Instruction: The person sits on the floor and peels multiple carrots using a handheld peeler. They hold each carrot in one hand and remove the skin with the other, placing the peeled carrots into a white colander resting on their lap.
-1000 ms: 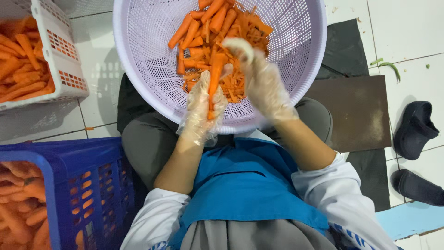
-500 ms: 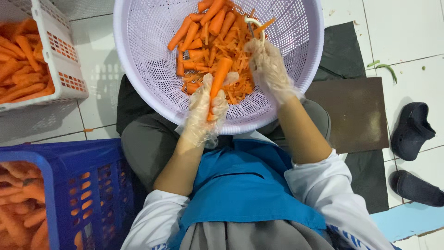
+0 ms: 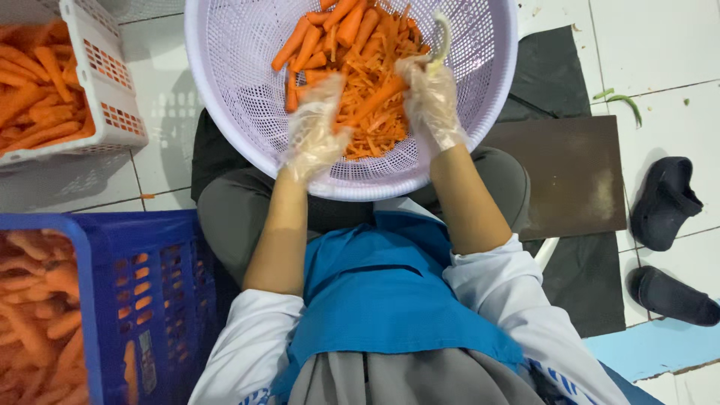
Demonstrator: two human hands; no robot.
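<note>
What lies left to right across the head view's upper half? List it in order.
White crate of carrots → left hand → carrot held between the hands → right hand → brown board → black shoe.

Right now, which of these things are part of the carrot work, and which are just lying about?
In use: left hand, right hand, peeled orange carrot, pale peeler, round lilac plastic colander.
Lying about: black shoes, green bean pods, dark floor mat.
</note>
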